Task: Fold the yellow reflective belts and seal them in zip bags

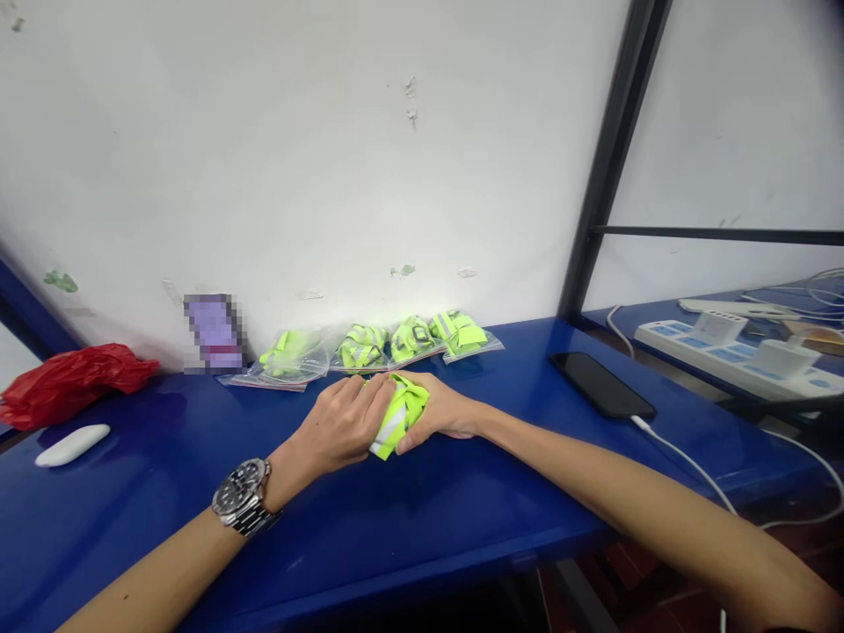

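Observation:
A folded bundle of fluorescent yellow reflective strap (402, 415) with silver-grey bands is held above the blue table (422, 519). My left hand (352, 418), below a metal wristwatch (241, 488), closes over its left side with curled fingers. From the right, my right hand (441, 409) grips the same bundle, its thumb pressed along the front and its other fingers hidden behind. Just beyond my hands, several similar yellow bundles (361, 345) lie in clear zip bags (303, 365) along the wall.
At the left are a red plastic bag (79, 378), a white rounded case (72, 445) and a propped, blurred phone (215, 332). A black phone (601, 384) with a white cable (686, 462) lies right. Beyond the dark metal post (610, 158) sits a white power strip (738, 360).

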A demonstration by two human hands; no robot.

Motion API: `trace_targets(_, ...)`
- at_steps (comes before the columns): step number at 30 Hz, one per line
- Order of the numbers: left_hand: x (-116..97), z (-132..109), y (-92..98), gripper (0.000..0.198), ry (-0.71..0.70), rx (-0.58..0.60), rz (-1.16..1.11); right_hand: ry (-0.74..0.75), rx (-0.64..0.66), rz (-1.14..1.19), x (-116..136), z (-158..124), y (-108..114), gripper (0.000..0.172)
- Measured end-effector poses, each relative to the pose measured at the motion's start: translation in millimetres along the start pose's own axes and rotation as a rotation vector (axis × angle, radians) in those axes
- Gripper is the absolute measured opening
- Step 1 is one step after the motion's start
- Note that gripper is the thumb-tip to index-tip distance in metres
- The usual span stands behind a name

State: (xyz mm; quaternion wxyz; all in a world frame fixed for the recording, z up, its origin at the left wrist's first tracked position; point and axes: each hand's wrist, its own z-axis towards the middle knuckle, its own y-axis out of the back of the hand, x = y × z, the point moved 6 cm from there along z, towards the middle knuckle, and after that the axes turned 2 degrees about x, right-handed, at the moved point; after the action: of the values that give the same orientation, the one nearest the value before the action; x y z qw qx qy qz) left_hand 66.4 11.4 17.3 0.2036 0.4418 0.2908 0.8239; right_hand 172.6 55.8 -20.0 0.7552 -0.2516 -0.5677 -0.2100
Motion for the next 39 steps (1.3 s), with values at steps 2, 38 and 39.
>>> trace_targets(2,-1,1,0.0,0.03,-0.001,0.003,0.02,-0.027,0.026,0.07,-3,0,0,0.071)
trace_targets(38,38,-22,-3.9,0.077,0.338,-0.658,-0.249,0.016,-0.006,0.477,-2,4,-22,0.059)
trace_targets(39,38,-22,-5.8,0.079,0.347,-0.647,-0.27,0.011,0.001,0.474,-3,4,-22,0.059)
